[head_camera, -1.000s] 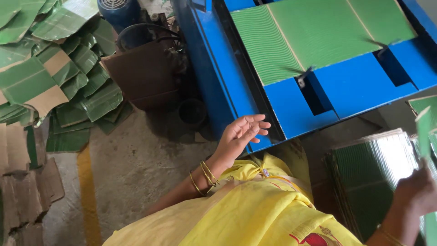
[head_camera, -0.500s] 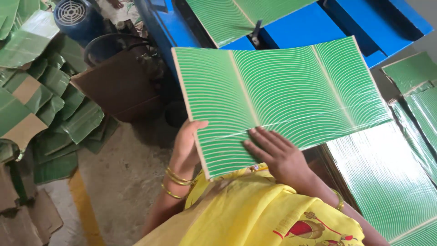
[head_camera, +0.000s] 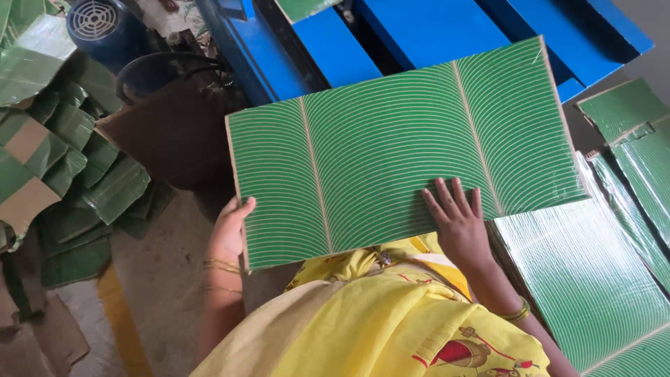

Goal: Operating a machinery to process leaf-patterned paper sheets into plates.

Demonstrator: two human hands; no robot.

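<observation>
Blue machine bed (head_camera: pixel 426 31) lies beyond the green sheet (head_camera: pixel 398 150), scraps (head_camera: pixel 63 153) alongside.

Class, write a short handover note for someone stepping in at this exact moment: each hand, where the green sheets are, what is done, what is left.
Left hand: grips the left edge of the green sheet.
Right hand: lies flat on the sheet's lower right part.
Sheet: held up in front of the person, over the blue machine.
Stack of like sheets: at the right. Green scraps: heaped on the floor at the left.
Done: one sheet is in hand.
Left: this sheet is not yet set down; the stack remains.
</observation>
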